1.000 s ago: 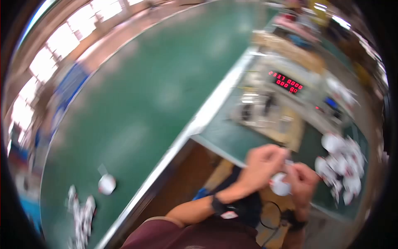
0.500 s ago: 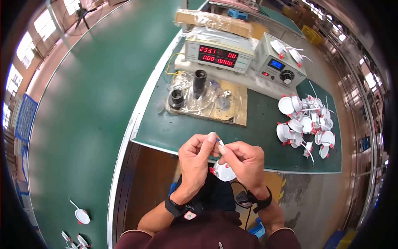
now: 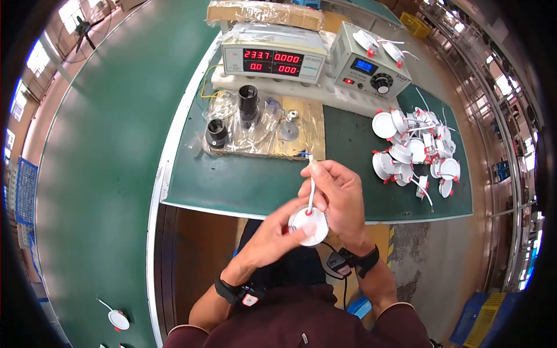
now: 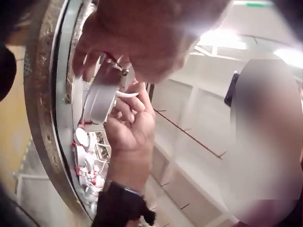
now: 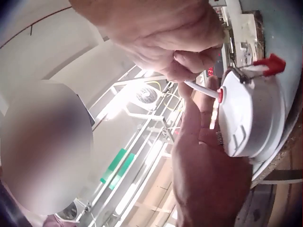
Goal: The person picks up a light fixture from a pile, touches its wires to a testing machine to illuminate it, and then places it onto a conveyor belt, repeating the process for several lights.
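In the head view a round white lamp [image 3: 308, 226] with a short white cable [image 3: 313, 194] is between the two hands. My left hand [image 3: 271, 239] grips the lamp body, thumb across its back. The cable is pinched near its upper end by my right hand [image 3: 342, 203], and blue wire shows at the tip. The right wrist view shows the lamp [image 5: 251, 113] with a red clip [image 5: 272, 65], the left hand [image 5: 203, 165] around it and the right hand [image 5: 165, 42] on the cable. From the left wrist, the lamp [image 4: 100, 97] appears side-on.
A board [image 3: 301, 130] with two black sockets lies ahead, below a meter [image 3: 272, 58] with red digits. Beside that stands a box with a dial [image 3: 368, 64]. Many white lamps [image 3: 415, 151] are piled at the right; another lamp [image 3: 118, 320] lies on the green surface at lower left.
My left hand has moved down from the wire end onto the lamp body. The right hand still pinches the cable, now held upright above the lamp. The head view has shifted.
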